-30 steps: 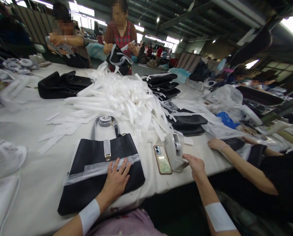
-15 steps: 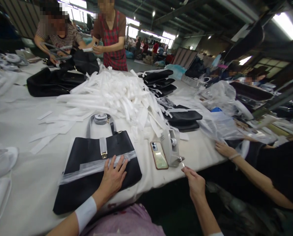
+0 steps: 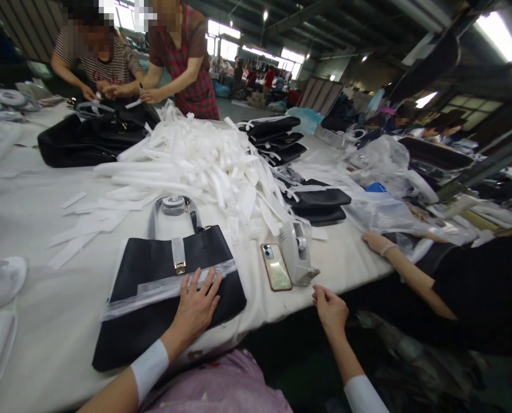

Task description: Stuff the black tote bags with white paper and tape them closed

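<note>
Resting left hand (image 3: 198,307) on black bag (image 3: 152,327), fingers spread, covering lower right of its front and overlapping the clear strip (image 3: 152,294). Seeing bag lying flat on white table (image 3: 58,298), directly under left hand, well left of right hand (image 3: 331,310). Pinching right thumb and fingertips together near table edge, just in front of tape dispenser (image 3: 293,255), apart from it; not managing to tell about anything between the tips. Spotting phone (image 3: 276,268) between bag and dispenser, white strips (image 3: 208,155) heaped beyond.
</note>
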`<state>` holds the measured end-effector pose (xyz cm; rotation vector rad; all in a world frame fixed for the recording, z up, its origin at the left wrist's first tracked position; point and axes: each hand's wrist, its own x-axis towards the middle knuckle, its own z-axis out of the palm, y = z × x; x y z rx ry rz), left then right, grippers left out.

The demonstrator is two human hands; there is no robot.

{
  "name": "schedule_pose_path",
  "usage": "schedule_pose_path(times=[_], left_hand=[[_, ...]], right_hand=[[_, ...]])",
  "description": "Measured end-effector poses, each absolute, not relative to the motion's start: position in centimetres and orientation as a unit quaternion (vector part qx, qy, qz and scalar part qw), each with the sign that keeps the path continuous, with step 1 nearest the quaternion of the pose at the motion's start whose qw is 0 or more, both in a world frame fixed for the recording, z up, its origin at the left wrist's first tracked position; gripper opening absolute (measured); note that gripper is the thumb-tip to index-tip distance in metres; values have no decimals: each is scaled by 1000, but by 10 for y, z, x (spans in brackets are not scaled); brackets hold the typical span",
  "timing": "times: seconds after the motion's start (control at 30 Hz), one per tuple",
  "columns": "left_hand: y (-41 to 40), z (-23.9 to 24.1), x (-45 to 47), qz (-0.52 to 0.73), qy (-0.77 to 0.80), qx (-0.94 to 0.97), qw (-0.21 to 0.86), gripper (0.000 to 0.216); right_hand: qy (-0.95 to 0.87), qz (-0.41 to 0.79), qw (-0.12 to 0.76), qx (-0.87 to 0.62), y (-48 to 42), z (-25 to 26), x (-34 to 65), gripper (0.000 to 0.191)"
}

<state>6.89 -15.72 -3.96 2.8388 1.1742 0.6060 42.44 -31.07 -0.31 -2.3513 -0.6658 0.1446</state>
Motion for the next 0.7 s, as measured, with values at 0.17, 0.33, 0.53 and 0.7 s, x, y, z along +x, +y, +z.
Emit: schedule_pose_path(times=[0.17, 0.33, 0.53, 0.7], left_hand=[[-157, -38, 68, 191, 377, 906, 17, 51], [-156, -33, 66, 192, 386, 902, 37, 51], [-156, -28, 66, 188, 391, 900, 49, 51], [-154, -24, 64, 196, 388, 899, 51, 50]], right_hand=[[-259, 53, 235, -935, -358, -10, 416, 35], [-295, 132, -47, -945, -405, -1, 418, 16], [-496, 79, -153, -851, -307, 64, 377, 13], [-743, 302, 58, -594, -201, 134, 275, 29]])
